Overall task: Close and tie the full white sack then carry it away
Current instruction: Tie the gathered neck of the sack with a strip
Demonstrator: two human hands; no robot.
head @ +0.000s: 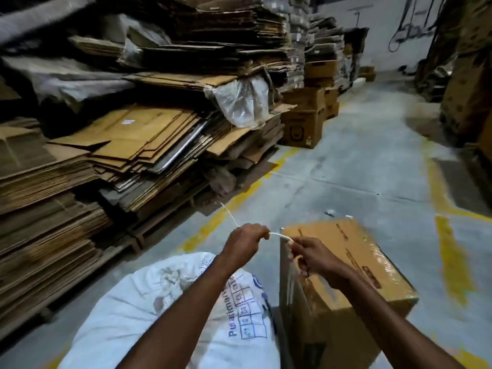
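A full white woven sack with blue print lies on the floor at the bottom left, under my left forearm. My left hand is a closed fist around a thin white string. One loose end of the string rises up and to the left from that fist. My right hand pinches the same string a short way to the right, so a short stretch spans between both hands. Both hands are held above the sack's far end and a cardboard box.
The cardboard box, wrapped in clear film, stands right of the sack. Tall stacks of flattened cardboard on pallets fill the left side. More boxes stand further back. A concrete aisle with yellow lines runs ahead.
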